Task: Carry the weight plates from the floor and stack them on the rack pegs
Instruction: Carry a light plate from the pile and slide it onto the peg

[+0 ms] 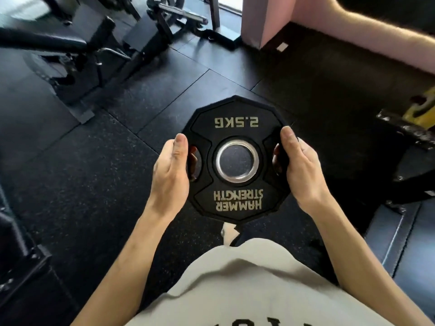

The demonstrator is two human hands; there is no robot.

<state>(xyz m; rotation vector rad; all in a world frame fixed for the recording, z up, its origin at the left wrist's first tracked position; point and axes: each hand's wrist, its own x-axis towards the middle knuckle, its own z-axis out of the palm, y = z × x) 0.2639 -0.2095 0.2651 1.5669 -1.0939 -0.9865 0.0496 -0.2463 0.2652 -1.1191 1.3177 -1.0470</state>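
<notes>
A black 2.5 kg weight plate (236,128) with a steel-ringed centre hole is held flat in front of me, above the dark rubber floor. My left hand (170,170) grips its left edge, thumb on top and fingers curled through the left grip slot. My right hand (300,168) grips the right edge the same way, fingers showing through the right slot. The plate's lettering reads upside down from my side. No rack peg is plainly in view.
A bench and black machine frames (77,55) stand at the upper left. A pink wall base (266,22) runs along the upper right. A black and yellow machine part (409,128) juts in at the right. More black frame (21,250) sits at the lower left.
</notes>
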